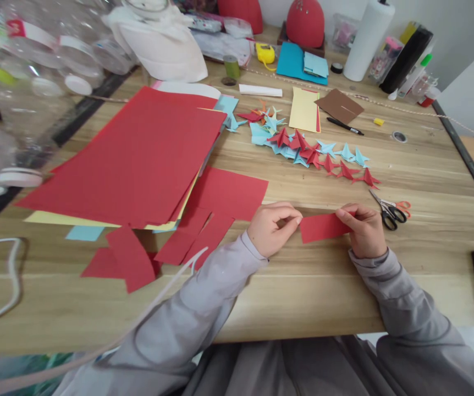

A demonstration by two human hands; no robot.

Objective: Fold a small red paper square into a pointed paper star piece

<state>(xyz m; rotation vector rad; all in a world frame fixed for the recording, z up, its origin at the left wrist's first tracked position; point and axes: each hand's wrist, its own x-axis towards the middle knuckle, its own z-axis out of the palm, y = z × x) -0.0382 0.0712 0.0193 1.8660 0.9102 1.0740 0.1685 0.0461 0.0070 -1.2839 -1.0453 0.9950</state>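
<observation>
Wooden table (303,286): two hands pinch one red paper strip (323,227).

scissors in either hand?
No. The scissors lie on the table; both hands, left and right, pinch a red strip.

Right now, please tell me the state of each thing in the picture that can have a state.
Small red paper strip: flat, pinched at both ends above the table.
Left hand: closed on the strip's left end.
Right hand: closed on the strip's right end.
Scissors: closed, lying beside the right hand.
Large red sheets: stacked, flat.
Red offcuts: cut, loose on the table.
Paper cranes: folded, lying in a row.
Black pen: lying flat.
</observation>
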